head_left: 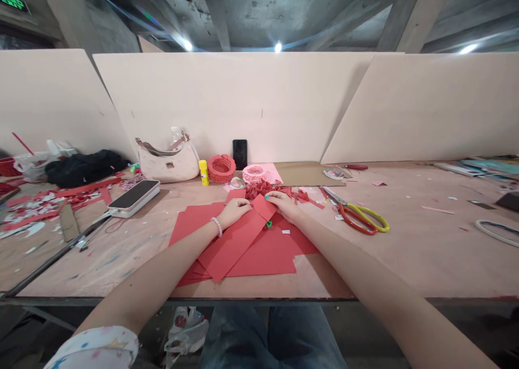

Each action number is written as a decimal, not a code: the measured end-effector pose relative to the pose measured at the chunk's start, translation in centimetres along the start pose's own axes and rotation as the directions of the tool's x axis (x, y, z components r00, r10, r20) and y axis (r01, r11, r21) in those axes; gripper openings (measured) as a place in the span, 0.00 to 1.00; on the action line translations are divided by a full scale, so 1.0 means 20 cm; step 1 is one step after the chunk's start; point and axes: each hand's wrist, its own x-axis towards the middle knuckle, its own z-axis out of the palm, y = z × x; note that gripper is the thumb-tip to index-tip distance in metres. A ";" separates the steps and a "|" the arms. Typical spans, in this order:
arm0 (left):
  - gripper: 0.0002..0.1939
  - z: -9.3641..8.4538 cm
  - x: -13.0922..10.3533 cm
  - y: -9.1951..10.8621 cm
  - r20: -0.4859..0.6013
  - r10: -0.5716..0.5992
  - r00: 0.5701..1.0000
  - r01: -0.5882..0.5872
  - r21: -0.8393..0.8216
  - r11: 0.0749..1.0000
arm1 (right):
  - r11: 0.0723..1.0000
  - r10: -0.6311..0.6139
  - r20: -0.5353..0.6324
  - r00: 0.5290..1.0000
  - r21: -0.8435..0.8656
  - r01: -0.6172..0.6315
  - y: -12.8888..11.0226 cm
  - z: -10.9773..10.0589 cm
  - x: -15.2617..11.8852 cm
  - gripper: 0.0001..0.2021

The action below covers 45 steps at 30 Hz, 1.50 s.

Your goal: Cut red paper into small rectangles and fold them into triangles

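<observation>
A long strip of red paper point(235, 244) lies slanted over a pile of larger red sheets point(263, 261). Its far end shows a smaller squarish piece or folded flap point(264, 208); I cannot tell which. My left hand point(235, 211), fingers closed, grips the strip's left edge. My right hand point(284, 205) pinches the top corner of the flap between thumb and fingers. A small green object point(268, 224) peeks out below the flap, mostly hidden. Crumpled red paper pieces point(263, 189) lie just beyond my fingertips.
Scissors point(359, 217) with red and yellow handles lie to the right. Behind stand a glue stick point(204, 173), red paper rings point(221, 169), a pink ring point(254, 173), a phone point(240, 153) and a handbag point(168, 163). A white device point(134, 198) and paper scraps lie left.
</observation>
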 end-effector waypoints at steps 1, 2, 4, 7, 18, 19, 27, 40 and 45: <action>0.11 0.00 0.00 0.00 -0.007 -0.001 1.000 0.001 -0.001 1.000 | 1.000 0.002 0.003 1.000 -0.001 -0.002 0.00 0.00 0.00 0.07; 0.11 0.00 0.00 0.00 -0.013 -0.002 1.000 0.002 -0.002 1.000 | 1.000 0.003 0.007 1.000 -0.003 -0.003 -0.01 0.00 -0.01 0.07; 0.11 0.00 0.00 -0.01 -0.022 -0.005 1.000 0.005 -0.002 1.000 | 1.000 -0.005 0.013 1.000 -0.010 0.005 -0.01 0.01 -0.01 0.07; 0.12 0.01 0.00 -0.01 -0.027 -0.004 1.000 0.004 0.002 1.000 | 0.999 -0.031 0.012 0.999 -0.032 0.031 -0.01 0.01 -0.01 0.06; 0.14 0.01 -0.01 0.00 -0.002 0.100 0.995 -0.099 0.076 0.992 | 0.983 -0.107 0.102 0.989 -0.137 0.121 -0.03 0.02 -0.03 0.04; 0.14 0.01 -0.01 0.00 -0.006 0.116 0.993 -0.115 0.097 0.989 | 0.980 -0.111 0.120 0.987 -0.154 0.129 -0.04 0.02 -0.03 0.04; 0.12 0.02 -0.07 0.07 -0.016 0.226 0.974 -0.212 0.288 0.934 | 0.921 -0.172 0.242 0.955 -0.305 0.243 -0.12 0.06 -0.04 0.06; 0.13 0.01 -0.04 0.09 -0.109 0.345 0.932 -0.261 0.457 0.850 | 0.809 -0.253 0.282 0.925 -0.463 0.362 -0.12 0.08 -0.04 0.05; 0.14 -0.04 -0.02 0.07 -0.194 0.345 0.918 -0.215 0.487 0.846 | 0.795 -0.238 0.261 0.935 -0.501 0.342 -0.17 0.05 -0.06 0.04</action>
